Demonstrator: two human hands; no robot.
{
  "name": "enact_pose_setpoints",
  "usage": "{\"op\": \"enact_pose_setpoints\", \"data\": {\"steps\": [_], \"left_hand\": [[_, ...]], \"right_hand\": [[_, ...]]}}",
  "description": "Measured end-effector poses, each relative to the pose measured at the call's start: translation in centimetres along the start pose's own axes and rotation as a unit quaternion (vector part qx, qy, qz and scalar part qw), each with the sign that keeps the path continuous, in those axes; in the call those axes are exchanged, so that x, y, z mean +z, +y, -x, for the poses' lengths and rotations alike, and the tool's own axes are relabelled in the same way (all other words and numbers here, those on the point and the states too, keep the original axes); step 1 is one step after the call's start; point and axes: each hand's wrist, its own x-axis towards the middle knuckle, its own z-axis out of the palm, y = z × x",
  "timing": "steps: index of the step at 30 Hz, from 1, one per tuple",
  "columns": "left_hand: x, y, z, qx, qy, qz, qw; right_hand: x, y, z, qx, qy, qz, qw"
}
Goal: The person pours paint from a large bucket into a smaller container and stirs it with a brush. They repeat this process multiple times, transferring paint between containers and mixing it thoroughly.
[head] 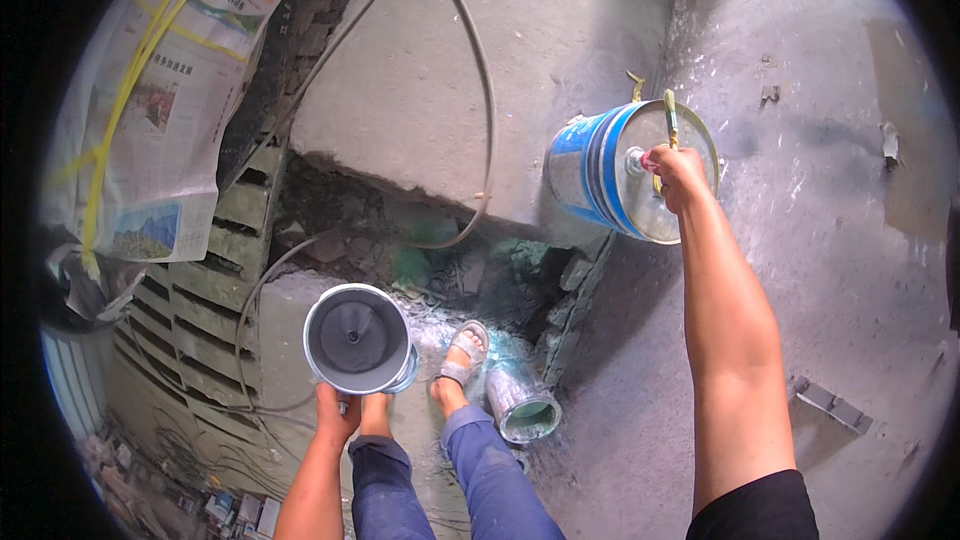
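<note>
My left hand point(337, 412) grips the underside of a grey cylindrical container point(357, 339), whose round open mouth faces up and shows a dark inside. Out to the right, my right hand point(679, 172) is closed around a small red thing with a clear round end point(637, 160), over the lid of a blue and white pail point(600, 165). What exactly that thing is cannot be told. A paintbrush point(671, 116) with a greenish handle lies on the lid just beyond my fingers. Part of a yellow loop shows beside my hand.
A stained round container point(529, 412) stands by my sandalled foot. A hose point(487, 90) curves over the concrete slab point(390, 127) and a rubble-filled gap. Newspaper-wrapped goods with yellow strapping point(180, 90) are at upper left, above slatted blocks point(217, 307).
</note>
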Motion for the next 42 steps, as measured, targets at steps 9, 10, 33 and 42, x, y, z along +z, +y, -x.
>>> {"op": "enact_pose_setpoints", "data": {"steps": [9, 10, 33, 42], "left_hand": [[-0.3, 2.2, -0.4, -0.035, 0.002, -0.005, 0.999], [-0.2, 2.4, -0.5, -0.041, -0.001, -0.009, 0.999], [0.9, 2.1, -2.0, 0.026, -0.011, -0.032, 0.999], [1.0, 1.8, -2.3, -0.001, -0.018, -0.029, 0.999]], "right_hand": [[-0.4, -0.6, 3.9, -0.318, 0.07, 0.326, 0.887], [-0.8, -0.1, 3.7, -0.365, 0.073, 0.335, 0.866], [-3.0, 6.3, -0.4, -0.06, 0.154, 0.081, 0.983], [-1.1, 5.4, 0.4, -0.115, 0.054, -0.09, 0.988]]}}
